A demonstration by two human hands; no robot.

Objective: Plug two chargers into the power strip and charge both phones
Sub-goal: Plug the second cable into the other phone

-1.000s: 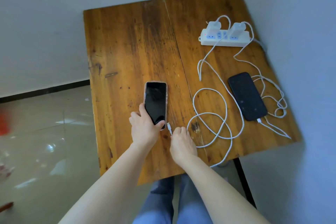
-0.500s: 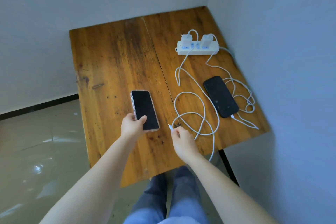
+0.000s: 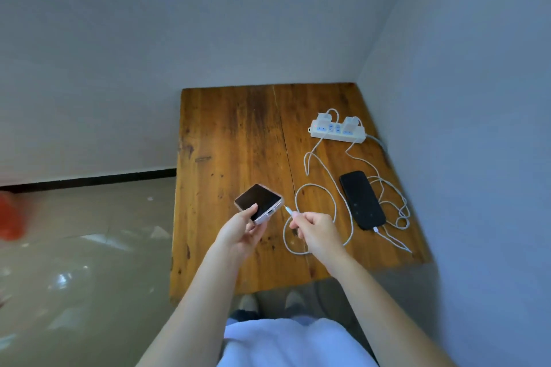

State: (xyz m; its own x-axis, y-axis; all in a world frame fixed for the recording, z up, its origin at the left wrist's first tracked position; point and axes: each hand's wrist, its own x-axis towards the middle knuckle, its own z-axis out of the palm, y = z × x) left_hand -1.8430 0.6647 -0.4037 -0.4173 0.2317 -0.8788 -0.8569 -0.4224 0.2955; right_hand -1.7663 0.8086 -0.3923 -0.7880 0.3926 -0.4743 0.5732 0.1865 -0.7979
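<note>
My left hand (image 3: 243, 229) holds a phone in a clear case (image 3: 258, 202) lifted off the wooden table (image 3: 226, 134), its port end turned toward my right hand. My right hand (image 3: 317, 226) pinches the white cable's plug (image 3: 288, 209), whose tip sits a short gap from the port. A second black phone (image 3: 362, 199) lies flat at the right with a cable plugged into its near end. Two white chargers (image 3: 325, 120) (image 3: 351, 124) sit in the white power strip (image 3: 338, 132) at the back right.
White cables (image 3: 316, 188) loop across the table between the strip and the phones. Grey walls close off the table's back and right sides. Tiled floor lies to the left, with a blurred red object (image 3: 10, 217) at the far left edge.
My left hand has lifted the cased phone off the table and tilted its port end toward the plug. My right hand has raised the plug. The camera has pulled back and tilted up.
</note>
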